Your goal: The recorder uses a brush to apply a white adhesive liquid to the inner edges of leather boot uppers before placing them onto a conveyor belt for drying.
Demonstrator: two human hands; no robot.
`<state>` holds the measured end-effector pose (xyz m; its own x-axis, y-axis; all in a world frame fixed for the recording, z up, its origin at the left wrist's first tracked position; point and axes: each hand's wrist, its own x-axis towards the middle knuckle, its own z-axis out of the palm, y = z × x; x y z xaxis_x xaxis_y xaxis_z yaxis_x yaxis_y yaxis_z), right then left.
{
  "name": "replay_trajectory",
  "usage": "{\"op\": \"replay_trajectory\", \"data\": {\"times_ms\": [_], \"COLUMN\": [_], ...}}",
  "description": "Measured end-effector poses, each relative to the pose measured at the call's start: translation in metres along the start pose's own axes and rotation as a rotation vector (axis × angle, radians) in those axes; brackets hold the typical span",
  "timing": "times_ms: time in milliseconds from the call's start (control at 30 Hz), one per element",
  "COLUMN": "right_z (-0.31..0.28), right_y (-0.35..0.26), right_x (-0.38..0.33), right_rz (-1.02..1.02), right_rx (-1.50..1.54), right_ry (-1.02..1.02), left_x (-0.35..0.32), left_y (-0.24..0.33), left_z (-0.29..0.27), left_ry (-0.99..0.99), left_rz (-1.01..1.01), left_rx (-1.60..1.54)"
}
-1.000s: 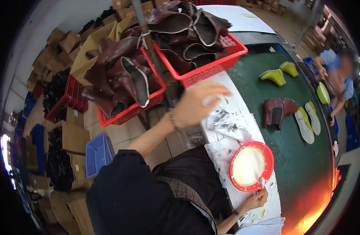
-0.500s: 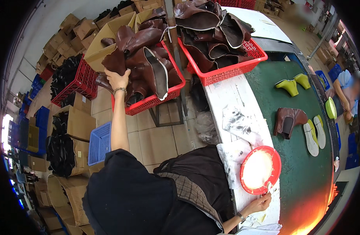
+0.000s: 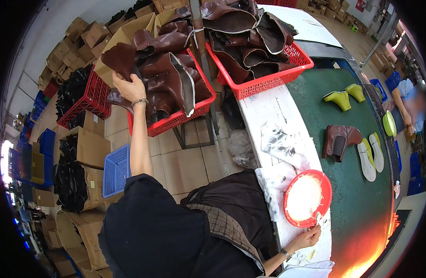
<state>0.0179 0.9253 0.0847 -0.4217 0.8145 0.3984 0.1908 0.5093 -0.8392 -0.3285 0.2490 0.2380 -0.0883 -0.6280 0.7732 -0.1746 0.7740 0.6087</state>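
Observation:
My left hand (image 3: 129, 88) grips a brown leather boot upper (image 3: 119, 60) at the left side of a red basket (image 3: 172, 119). Other brown uppers (image 3: 164, 69) are heaped in that basket. On the right, my right hand (image 3: 310, 237) is closed around the handle of a small brush (image 3: 317, 217), whose pale end rests at the rim of a red bowl (image 3: 327, 204). Inside the bowl is a creamy white paste, probably glue (image 3: 304, 198). The bowl stands on a white, stained board (image 3: 280, 111) along the bench.
A second red basket of uppers (image 3: 273, 81) sits on the bench. On its green top (image 3: 356, 204) lie a brown boot (image 3: 341, 142), yellow-green heeled soles (image 3: 338, 99) and pale soles (image 3: 367, 162). Left are a blue basket (image 3: 117, 171) and cartons (image 3: 92, 150). Another person (image 3: 410, 104) sits far right.
My left hand has moved left and slightly up, drawing the boot upper outward over the basket's left side. My right hand stays at the bowl with the brush.

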Motion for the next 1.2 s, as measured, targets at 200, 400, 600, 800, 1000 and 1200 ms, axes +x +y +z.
{"op": "replay_trajectory", "data": {"times_ms": [200, 400, 600, 800, 1000, 1200], "right_z": [0.003, -0.006, 0.001, -0.008, -0.017, -0.010], "right_y": [0.002, 0.006, 0.002, 0.001, -0.049, -0.131], "right_x": [0.002, 0.006, -0.002, 0.003, 0.027, 0.046], "right_rz": [-0.051, 0.048, -0.033, -0.167, -0.034, -0.099], "right_rx": [-0.005, -0.095, -0.080, -0.195, -0.137, -0.599], "right_ry": [-0.038, -0.092, 0.046, -0.081, 0.008, -0.213], "left_x": [0.036, 0.035, -0.013, -0.111, -0.204, -0.276], "left_y": [0.011, 0.095, 0.165, 0.203, 0.263, 0.271], "left_z": [-0.012, -0.072, -0.084, -0.056, 0.006, 0.073], "left_ry": [0.082, -0.029, -0.664, -1.649, -2.174, -2.040], "left_rz": [0.017, 0.133, -0.112, -0.407, -0.092, 0.740], "left_rx": [-0.273, -0.468, -1.032, -1.524, -1.444, -0.923]}}
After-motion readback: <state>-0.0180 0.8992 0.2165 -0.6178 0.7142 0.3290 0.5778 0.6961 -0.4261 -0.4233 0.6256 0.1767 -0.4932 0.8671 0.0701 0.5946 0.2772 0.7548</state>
